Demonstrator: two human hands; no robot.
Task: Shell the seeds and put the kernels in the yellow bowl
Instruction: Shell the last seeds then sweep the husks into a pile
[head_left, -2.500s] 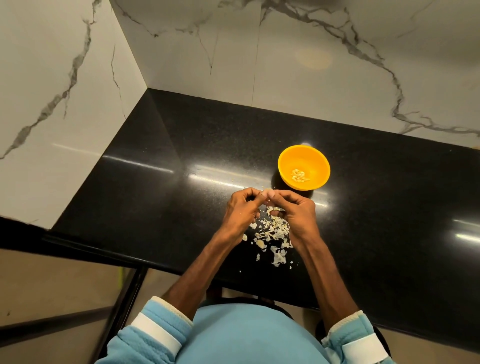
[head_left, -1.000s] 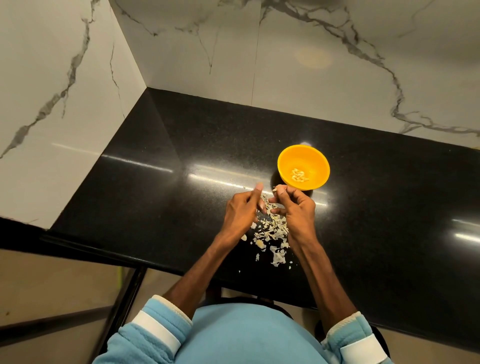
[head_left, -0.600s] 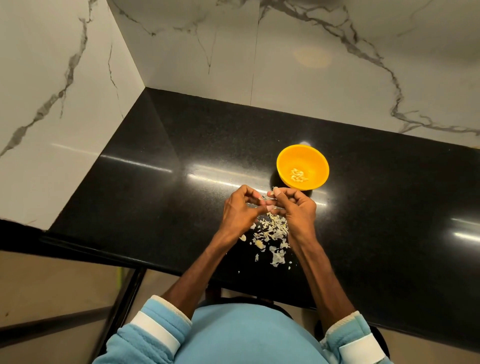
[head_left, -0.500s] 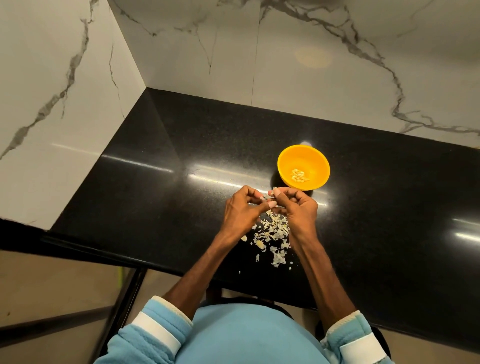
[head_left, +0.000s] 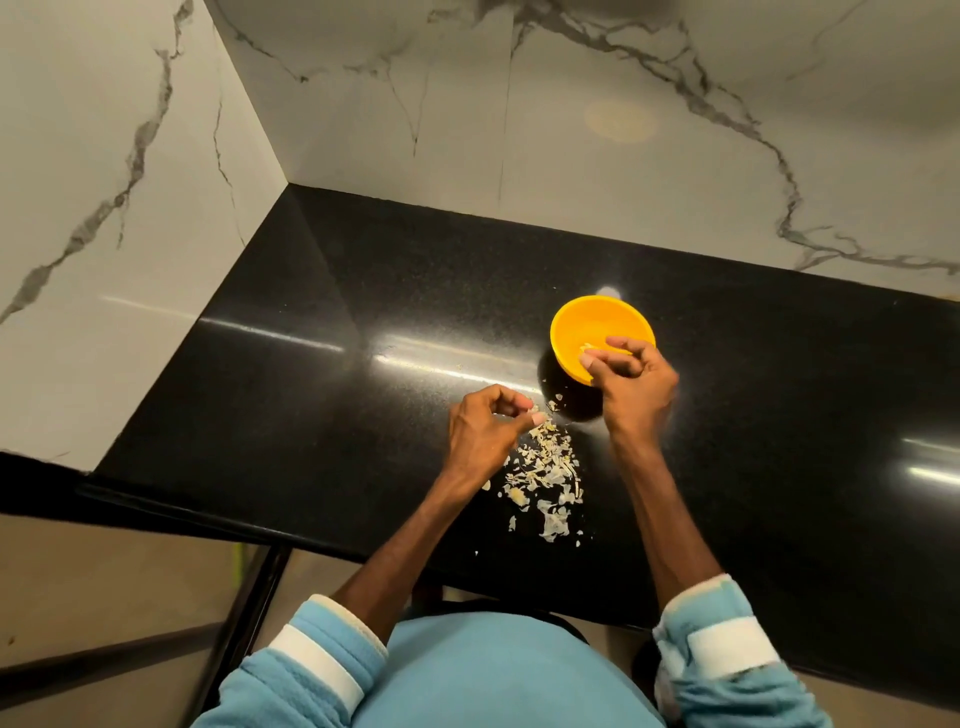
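Glossy black speckled stone counter (head_left: 363, 322) under white, grey-veined marble walls (head_left: 571, 171). Round, smooth yellow bowl (head_left: 582, 319), plastic-looking, with pale kernels (head_left: 589, 346) barely visible inside. Over the bowl's near rim, right hand (head_left: 636, 387), fingers curled toward thumb; impossible to tell whether anything is pinched. Near-left of the bowl, left hand (head_left: 485, 431), curled likewise, contents unclear. Just nearer than the bowl, thin flaky pale shells (head_left: 545, 467), loosely heaped.
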